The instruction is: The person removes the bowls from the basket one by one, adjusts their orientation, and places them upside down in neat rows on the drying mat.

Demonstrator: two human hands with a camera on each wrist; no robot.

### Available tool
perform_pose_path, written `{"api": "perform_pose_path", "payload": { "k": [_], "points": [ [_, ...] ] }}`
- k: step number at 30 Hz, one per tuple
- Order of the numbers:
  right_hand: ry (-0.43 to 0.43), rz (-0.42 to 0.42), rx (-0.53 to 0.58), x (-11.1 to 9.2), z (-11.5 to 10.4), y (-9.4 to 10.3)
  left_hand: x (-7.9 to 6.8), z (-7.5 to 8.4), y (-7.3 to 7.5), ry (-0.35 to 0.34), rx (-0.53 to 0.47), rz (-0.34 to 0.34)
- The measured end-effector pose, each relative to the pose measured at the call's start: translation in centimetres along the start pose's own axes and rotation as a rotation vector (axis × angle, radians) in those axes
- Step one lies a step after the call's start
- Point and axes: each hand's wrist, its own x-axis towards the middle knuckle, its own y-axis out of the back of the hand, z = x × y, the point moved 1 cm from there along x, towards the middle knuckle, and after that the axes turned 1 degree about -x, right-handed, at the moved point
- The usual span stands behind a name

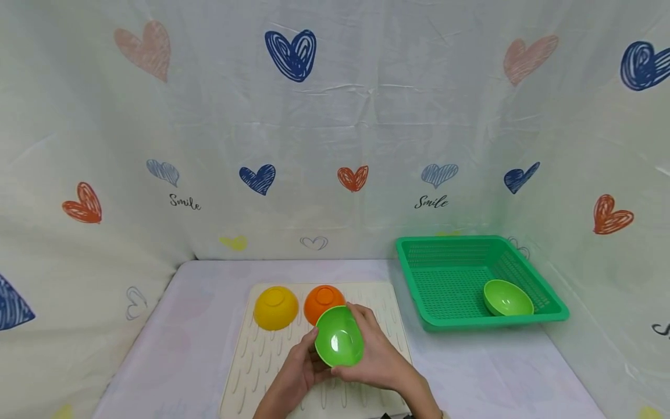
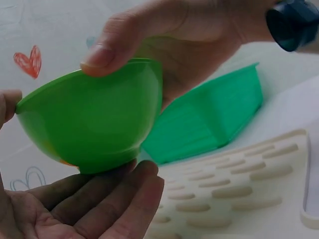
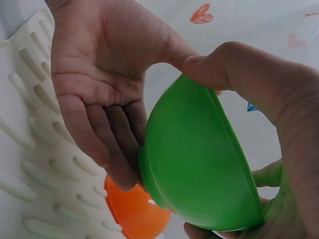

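Observation:
A light green bowl (image 1: 339, 337) is held tilted in both hands above the front of the mat, its inside facing the head camera. My right hand (image 1: 379, 355) grips it by the rim on the right side, thumb near the bottom of the rim. From the left, my left hand (image 1: 295, 372) has its thumb at the rim and its fingers (image 2: 109, 206) against the bowl's foot. Just behind it an orange bowl (image 1: 320, 298) sits upside down, partly covered by the green one. A yellow bowl (image 1: 275, 308) lies upside down to its left.
The cream ridged mat (image 1: 246, 372) lies on a white-covered table (image 1: 173, 331). At the back right stands a green perforated basket (image 1: 419, 297) with another light green bowl (image 1: 506, 298) in it. A curtain printed with hearts (image 1: 335, 116) encloses the back and sides.

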Motion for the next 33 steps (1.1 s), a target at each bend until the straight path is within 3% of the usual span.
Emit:
{"api": "perform_pose_path", "payload": {
  "k": [24, 33],
  "points": [
    [-0.034, -0.041, -0.062, 0.0, 0.4, -0.1, 0.0, -0.5, 0.4, 0.012, -0.103, -0.042],
    [-0.076, -0.029, -0.087, 0.0, -0.2, 1.1, 0.3, -0.1, 0.2, -0.018, -0.081, -0.053]
  ]
}}
